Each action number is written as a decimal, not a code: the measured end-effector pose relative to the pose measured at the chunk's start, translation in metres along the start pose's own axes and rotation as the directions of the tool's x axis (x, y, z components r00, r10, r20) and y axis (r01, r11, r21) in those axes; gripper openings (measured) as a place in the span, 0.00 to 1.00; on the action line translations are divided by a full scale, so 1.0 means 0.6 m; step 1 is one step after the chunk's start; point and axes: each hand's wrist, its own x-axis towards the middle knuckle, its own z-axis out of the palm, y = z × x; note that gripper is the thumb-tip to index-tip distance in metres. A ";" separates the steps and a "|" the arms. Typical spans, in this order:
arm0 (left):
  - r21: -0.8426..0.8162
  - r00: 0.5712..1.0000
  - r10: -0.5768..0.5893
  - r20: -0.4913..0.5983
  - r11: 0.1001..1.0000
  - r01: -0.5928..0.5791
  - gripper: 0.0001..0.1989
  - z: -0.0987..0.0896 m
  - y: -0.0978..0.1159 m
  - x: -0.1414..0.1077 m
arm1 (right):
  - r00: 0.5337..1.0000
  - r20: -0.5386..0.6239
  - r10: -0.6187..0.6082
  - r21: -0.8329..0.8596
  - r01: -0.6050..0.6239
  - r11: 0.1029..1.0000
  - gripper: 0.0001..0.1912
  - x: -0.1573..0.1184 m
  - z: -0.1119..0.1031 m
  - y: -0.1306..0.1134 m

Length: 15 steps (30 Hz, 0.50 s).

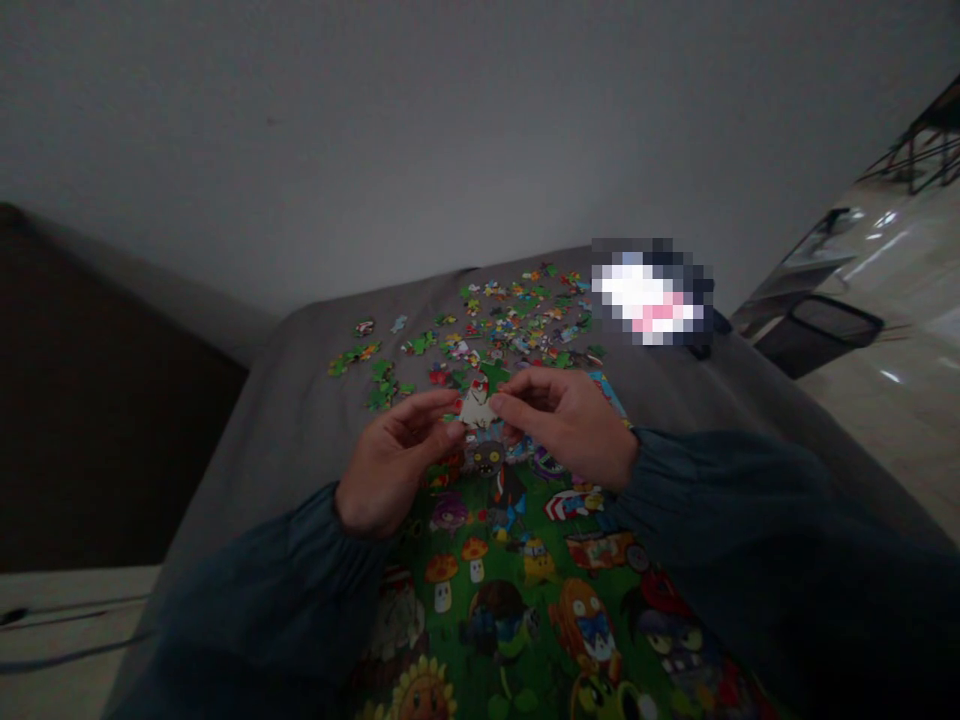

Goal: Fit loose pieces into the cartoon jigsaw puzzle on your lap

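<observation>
A pale jigsaw puzzle piece with red markings is held up between my two hands. My left hand pinches its left side between thumb and fingers. From the right, my right hand grips the same piece with its thumb and forefinger, the other fingers curled in. A green part lies just behind it; I cannot tell whether it is joined on. Beneath my hands spreads a green cartoon picture with mushrooms, a sunflower and other figures. Whether it is assembled puzzle or a printed sheet is unclear.
Several loose puzzle pieces lie scattered beyond my hands on a grey cloth-covered surface. A blurred-out bright object sits at the back right. The wall rises behind. To the right, a dark-framed item stands above the shiny floor.
</observation>
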 end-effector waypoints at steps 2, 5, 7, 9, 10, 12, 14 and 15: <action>0.038 1.000 0.001 0.005 0.999 -0.001 0.18 0.001 -0.004 0.000 | 1.000 -0.016 -0.014 -0.020 0.013 1.000 0.11 -0.001 0.001 0.000; 0.095 1.000 -0.008 -0.030 0.995 0.011 0.20 0.006 -0.005 -0.002 | 1.000 -0.002 -0.024 -0.076 0.024 0.997 0.12 -0.005 0.001 -0.002; 0.127 0.997 -0.010 -0.070 0.992 0.019 0.21 0.009 -0.003 -0.005 | 0.999 0.023 -0.034 -0.123 0.037 0.992 0.12 -0.007 0.002 -0.003; 0.158 0.995 0.004 -0.099 0.987 0.012 0.21 0.011 -0.001 -0.008 | 0.997 0.049 -0.052 -0.158 0.059 0.986 0.12 -0.008 0.003 -0.003; 0.172 0.994 0.011 -0.105 0.985 0.007 0.21 0.012 0.001 -0.009 | 0.996 0.057 -0.063 -0.172 0.072 0.982 0.12 -0.008 0.004 -0.003; 0.191 0.995 0.014 -0.099 0.982 0.005 0.20 0.012 0.004 -0.011 | 0.994 0.067 -0.089 -0.205 0.101 0.974 0.12 -0.009 0.005 -0.002; 0.197 0.997 0.002 -0.080 0.980 0.014 0.20 0.011 0.007 -0.013 | 0.991 0.066 -0.115 -0.253 0.128 0.959 0.13 -0.010 0.005 -0.003; 0.198 0.998 -0.006 -0.070 0.980 0.020 0.20 0.011 0.008 -0.014 | 0.990 0.062 -0.126 -0.283 0.138 0.949 0.15 -0.011 0.005 -0.004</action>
